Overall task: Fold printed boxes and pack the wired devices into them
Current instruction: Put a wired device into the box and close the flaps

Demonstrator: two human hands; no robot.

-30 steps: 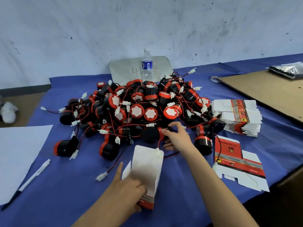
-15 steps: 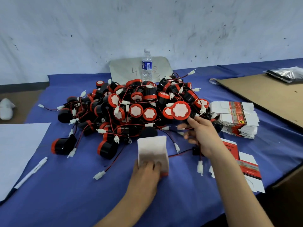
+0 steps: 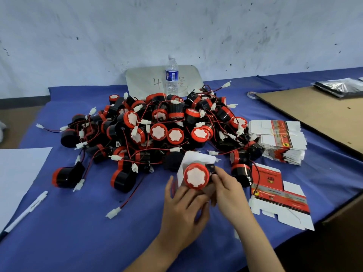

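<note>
Just before the tangled pile [image 3: 157, 130] on the blue-clothed bench [image 3: 88, 232], a stubby black plastic device [image 3: 196, 176] with a red rim turns its white scalloped face toward the camera at the mouth of the matte white card box [image 3: 198, 159], the right hand [image 3: 225, 191] pinching its side in a tight grip, the left hand [image 3: 182, 210] curled round the box.

Packing workshop: device heap [image 3: 157, 132], flat cartons [image 3: 279, 142]

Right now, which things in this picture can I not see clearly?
Head view: the mouth of the box is hidden by the device, the left hand and the right hand.
Head view: print on the flat box is too small and blurred to read.
Head view: the dark bag is cut off by the right edge.
</note>
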